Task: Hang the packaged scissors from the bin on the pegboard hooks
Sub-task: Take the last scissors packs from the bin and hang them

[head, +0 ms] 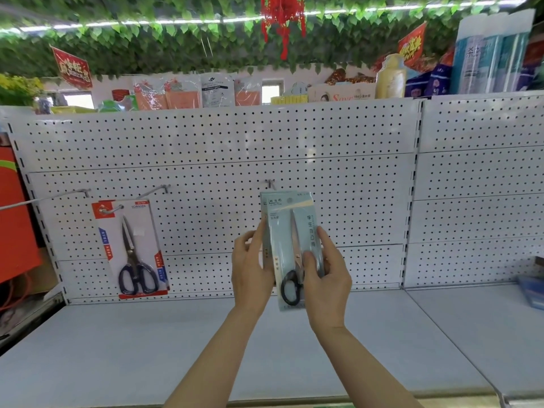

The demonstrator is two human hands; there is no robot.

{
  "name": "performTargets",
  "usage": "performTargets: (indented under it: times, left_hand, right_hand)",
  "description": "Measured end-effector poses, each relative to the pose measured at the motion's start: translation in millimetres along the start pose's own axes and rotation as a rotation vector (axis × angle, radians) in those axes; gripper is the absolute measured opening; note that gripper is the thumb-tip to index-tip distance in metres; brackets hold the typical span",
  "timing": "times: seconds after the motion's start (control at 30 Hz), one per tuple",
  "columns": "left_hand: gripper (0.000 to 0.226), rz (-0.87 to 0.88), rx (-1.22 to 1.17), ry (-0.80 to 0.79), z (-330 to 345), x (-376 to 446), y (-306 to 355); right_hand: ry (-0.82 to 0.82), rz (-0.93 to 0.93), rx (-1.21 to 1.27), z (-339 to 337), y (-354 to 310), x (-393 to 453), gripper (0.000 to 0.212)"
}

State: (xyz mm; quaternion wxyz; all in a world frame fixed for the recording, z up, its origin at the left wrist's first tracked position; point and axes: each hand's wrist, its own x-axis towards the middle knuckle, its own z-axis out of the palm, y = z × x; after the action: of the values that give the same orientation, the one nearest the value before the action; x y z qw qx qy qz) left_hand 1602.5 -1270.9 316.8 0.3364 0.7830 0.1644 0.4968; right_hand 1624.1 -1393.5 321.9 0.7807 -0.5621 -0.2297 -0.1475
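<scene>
**Pale-blue scissors pack held up at the centre hook**

White pegboard backed a grey shelf in a shop aisle, with green leaf garland and a red hanging ornament overhead. Packaged goods stood along the pegboard's top edge.

Both hands held one pale-blue scissors pack upright in front of the pegboard's middle, its top edge just below the centre hook. Could not tell whether the pack's hang hole was on the hook. Black handles sat at the pack's bottom, blades pointing up.

Left hand gripped the pack's left edge, fingers curled around behind it. Right hand gripped the right edge, thumb pressed on the front near the blade pivot, fingers wrapped behind.

Red-carded scissors pack with dark blue handles hung on a hook toward the pegboard's left side. Two bare hooks stuck out just above it. Orange panel stood at the shelf's left end.
</scene>
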Motion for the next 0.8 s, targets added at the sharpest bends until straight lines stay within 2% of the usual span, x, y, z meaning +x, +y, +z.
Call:
performTargets:
  times: [0.1, 0.17, 0.27, 0.4, 0.6, 0.8]
  left_hand:
    - [0.048, 0.035, -0.110, 0.096, -16.7, 9.9, 9.7]
    - [0.045, 0.057, -0.162, 0.031, -25.2, 19.6, 22.4]
    - [0.063, 0.113, -0.056, -0.102, -28.1, 32.4, 36.8]
    - [0.080, 0.152, 0.179, -0.139, -21.9, 38.2, 45.1]
    - [0.078, 0.144, 0.223, -0.109, -13.5, 38.5, 40.6]
    - [0.077, 0.120, 0.277, -0.094, -3.9, 45.8, 33.4]
  right_hand:
    - [-0.005, 0.001, 0.007, 14.0, 1.5, 2.3, 0.048]
    - [0.010, 0.012, 0.005, 20.4, 4.3, 1.0, 0.049]
    - [0.040, 0.023, 0.018, 26.6, 14.8, -2.1, 0.046]
    - [0.060, 0.020, 0.027, 30.7, 26.2, -3.5, 0.048]
    - [0.062, 0.027, 0.009, 28.9, 29.6, 2.3, 0.046]
    - [0.087, 0.003, -0.118, 35.0, 42.1, 14.7, 0.043]
